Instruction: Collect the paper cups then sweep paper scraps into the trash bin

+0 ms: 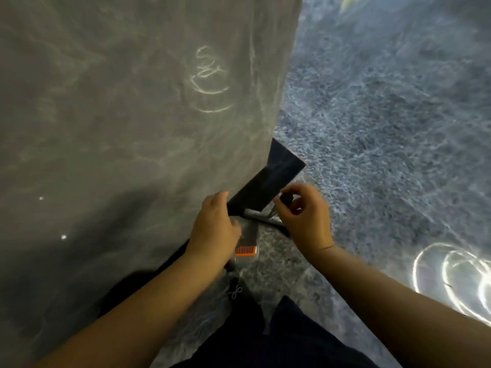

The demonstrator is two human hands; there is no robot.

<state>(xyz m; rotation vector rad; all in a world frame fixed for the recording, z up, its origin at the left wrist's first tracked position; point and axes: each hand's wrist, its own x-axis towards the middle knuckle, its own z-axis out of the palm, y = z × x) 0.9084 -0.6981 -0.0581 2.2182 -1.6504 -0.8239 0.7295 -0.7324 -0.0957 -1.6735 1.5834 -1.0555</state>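
My left hand (215, 227) grips a grey dustpan with an orange comb edge (246, 249), held low beside the table's near right edge. My right hand (305, 216) is curled round a small dark handle (286, 199), likely the brush, just right of a flat black panel (268, 181) at the table's edge. Two tiny white paper scraps (63, 237) lie on the grey tabletop (119, 115) to the left. No paper cup or trash bin is in view. The frame is blurred.
Blue-grey speckled carpet (385, 128) fills the right half. My dark trouser legs (265, 335) stand at the bottom, close to the table. A pale yellowish thing (349, 2) shows at the top edge. Bright light streaks cross the lower right.
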